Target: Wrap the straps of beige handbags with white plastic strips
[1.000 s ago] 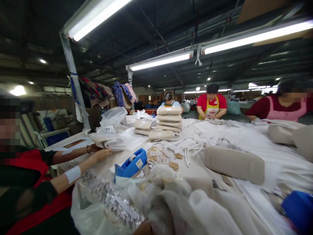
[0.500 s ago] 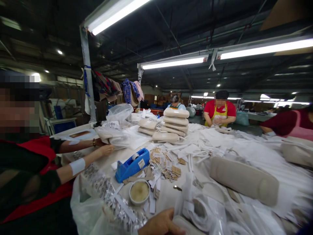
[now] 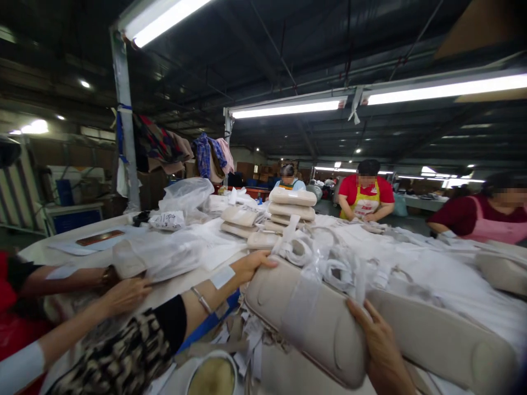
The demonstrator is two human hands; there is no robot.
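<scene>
A beige handbag (image 3: 304, 312) with its straps (image 3: 298, 244) wrapped in clear film is tilted up above the table, held between both of my hands. My left hand (image 3: 251, 266) grips the upper left corner, thumb and fingers closed over the edge. At the other end, my right hand (image 3: 381, 343) clasps the right side with fingers on the top edge. Under the handbag lie loose paper tags (image 3: 255, 340), partly covered. The blue tape dispenser (image 3: 209, 323) is mostly hidden behind my left forearm. Near the bottom edge stands a white tub (image 3: 212, 376) of yellowish paste.
Another beige bag (image 3: 440, 340) lies at right. Beyond my hands rises a stack of beige bags (image 3: 292, 206). White wrapping (image 3: 428, 258) covers much of the table. At left, a co-worker's hands (image 3: 127, 296) handle a plastic bag (image 3: 164, 255). Other co-workers stand across the table.
The handbag has come up off the table into both hands; earlier only one hand showed at the bottom edge. The view has turned, and the co-worker at left shows less.
</scene>
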